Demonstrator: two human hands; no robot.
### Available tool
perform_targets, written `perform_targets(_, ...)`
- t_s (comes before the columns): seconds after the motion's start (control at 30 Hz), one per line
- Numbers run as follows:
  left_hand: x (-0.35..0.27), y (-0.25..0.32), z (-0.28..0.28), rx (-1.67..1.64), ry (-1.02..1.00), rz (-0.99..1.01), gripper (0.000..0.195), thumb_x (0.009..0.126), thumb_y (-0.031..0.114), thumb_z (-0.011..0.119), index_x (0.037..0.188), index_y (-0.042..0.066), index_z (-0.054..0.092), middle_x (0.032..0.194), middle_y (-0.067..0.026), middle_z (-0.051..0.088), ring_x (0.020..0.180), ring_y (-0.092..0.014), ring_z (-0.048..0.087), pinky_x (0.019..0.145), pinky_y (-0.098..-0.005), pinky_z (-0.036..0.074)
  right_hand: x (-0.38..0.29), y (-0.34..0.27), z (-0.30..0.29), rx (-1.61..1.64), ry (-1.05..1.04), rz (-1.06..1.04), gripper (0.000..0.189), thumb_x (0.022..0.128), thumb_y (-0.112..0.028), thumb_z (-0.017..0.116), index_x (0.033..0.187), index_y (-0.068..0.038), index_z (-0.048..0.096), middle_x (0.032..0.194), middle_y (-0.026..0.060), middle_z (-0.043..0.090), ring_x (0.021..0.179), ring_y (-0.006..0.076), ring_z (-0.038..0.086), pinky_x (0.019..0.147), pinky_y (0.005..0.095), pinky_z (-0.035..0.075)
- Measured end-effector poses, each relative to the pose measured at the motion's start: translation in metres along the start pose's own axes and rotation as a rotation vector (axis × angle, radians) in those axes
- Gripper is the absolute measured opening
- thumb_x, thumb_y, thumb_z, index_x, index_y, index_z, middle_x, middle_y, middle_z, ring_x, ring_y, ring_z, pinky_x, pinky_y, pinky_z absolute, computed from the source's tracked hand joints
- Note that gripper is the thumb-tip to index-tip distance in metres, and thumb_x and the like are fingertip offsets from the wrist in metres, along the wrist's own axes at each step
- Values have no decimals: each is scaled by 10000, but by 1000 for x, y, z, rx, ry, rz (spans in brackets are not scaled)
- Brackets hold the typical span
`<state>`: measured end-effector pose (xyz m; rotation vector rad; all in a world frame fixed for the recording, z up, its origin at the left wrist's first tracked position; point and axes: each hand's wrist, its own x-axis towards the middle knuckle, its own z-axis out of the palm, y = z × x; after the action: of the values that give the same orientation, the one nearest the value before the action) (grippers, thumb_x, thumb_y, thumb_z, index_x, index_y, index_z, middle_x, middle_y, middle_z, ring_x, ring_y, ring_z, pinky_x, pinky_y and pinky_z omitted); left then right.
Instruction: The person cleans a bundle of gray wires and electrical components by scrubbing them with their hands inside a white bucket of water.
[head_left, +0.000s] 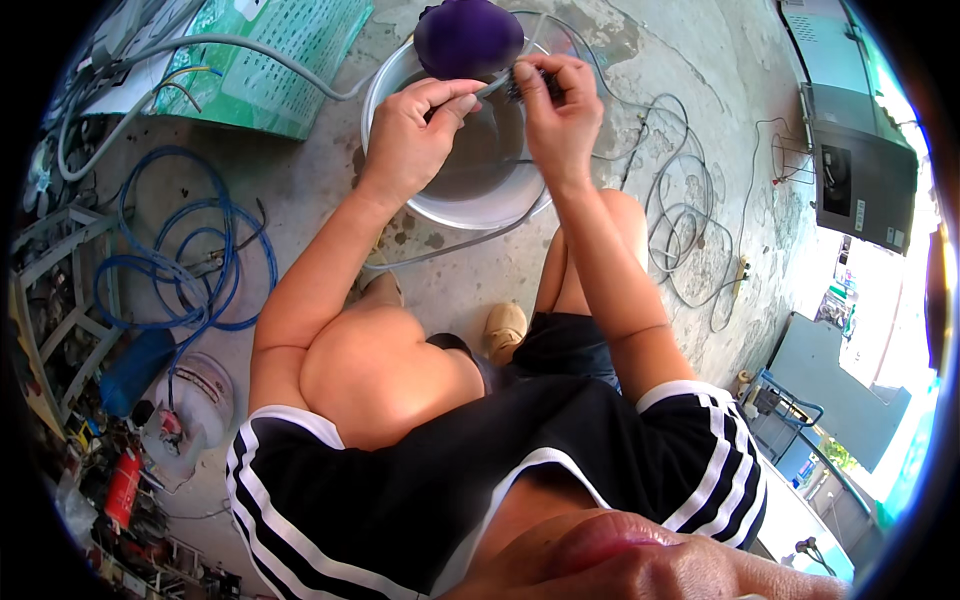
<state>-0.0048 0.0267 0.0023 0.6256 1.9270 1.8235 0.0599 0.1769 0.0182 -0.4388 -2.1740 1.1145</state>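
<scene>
A grey cable (493, 88) is pinched between the thumb and fingers of my left hand (420, 127). My right hand (561, 112) closes around a dark, bristly scrubbing pad (517, 84), which touches the same cable just to the right. Both hands are above a round metal basin (480, 217) that holds murky brownish water (469, 161). Part of the cable lies in the basin, and a length of it passes over the rim and along the floor in front of me. A purple rounded object (469, 37), blurred, covers the basin's far edge.
Thin grey cable (686, 217) lies in loops on the concrete floor at right. A blue hose (217, 217) is coiled at left, near a gas cylinder (196, 390) and a red canister (124, 487). A green-and-white box (262, 75) bearing cables stands at upper left.
</scene>
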Motion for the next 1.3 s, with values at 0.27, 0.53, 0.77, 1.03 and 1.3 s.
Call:
perform_targets(0.27, -1, 2, 4, 80, 68, 155, 165, 905, 106, 625, 1037, 57, 710, 856, -41, 687, 734, -97, 613, 666, -226, 487, 1, 3, -4, 44, -2, 104, 94, 822, -118, 711, 888, -52, 698, 891, 63, 571, 783, 166, 555, 676, 264, 444)
perform_targets(0.53, 0, 6, 1, 134, 79, 151, 163, 894, 90, 630, 1032, 60, 711, 849, -35, 682, 735, -97, 620, 664, -225, 485, 7, 2, -2, 30, 36, 98, 95, 829, -140, 716, 866, -55, 695, 905, 64, 572, 798, 168, 561, 649, 264, 446)
perform_targets(0.77, -1, 2, 1, 83, 75, 139, 167, 901, 91, 621, 1038, 65, 711, 860, -41, 686, 731, -93, 617, 670, -224, 489, -2, 8, 0, 63, -2, 132, 116, 831, -157, 716, 888, -56, 701, 897, 65, 583, 816, 164, 564, 668, 260, 442)
perform_targets(1.03, 0, 1, 1, 92, 79, 115, 167, 903, 99, 620, 1037, 55, 710, 866, -38, 690, 726, -93, 613, 661, -228, 490, -5, 1, 1, 98, -15, 108, 122, 832, -153, 712, 882, -42, 696, 893, 63, 585, 800, 160, 557, 661, 269, 441)
perform_targets(1.3, -1, -4, 1, 60, 79, 114, 170, 910, 111, 616, 1040, 52, 709, 863, -35, 689, 720, -89, 598, 651, -217, 479, -13, -2, 7, 52, -16, 84, 111, 823, -142, 712, 881, -48, 696, 882, 78, 591, 796, 174, 557, 686, 279, 446)
